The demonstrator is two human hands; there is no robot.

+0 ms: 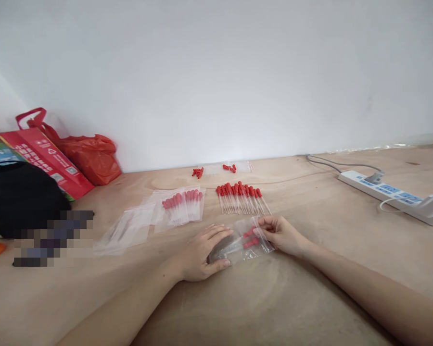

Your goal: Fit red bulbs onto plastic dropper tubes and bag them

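Note:
A clear zip-lock bag [234, 249] lies on the wooden table in front of me, with glass droppers [250, 242] inside, their red rubber bulbs toward the right end. My left hand [204, 254] rests at the bag's left end, fingers stretched along the far side and thumb apart on the near side. At the right end, my right hand [279, 234] pinches the bag's edge near the bulbs. Just beyond is a row of loose red-bulbed droppers [240, 197]. Left of that row, more droppers lie on or in clear bags [182, 205]; which, I cannot tell.
Flat clear bags [126, 230] overlap at the left. Small red bulbs [197, 172] and another bag [243, 166] lie by the wall. A white power strip [393, 196] with cables is at right. Red bags [90, 158] and a black bag [25, 199] stand far left.

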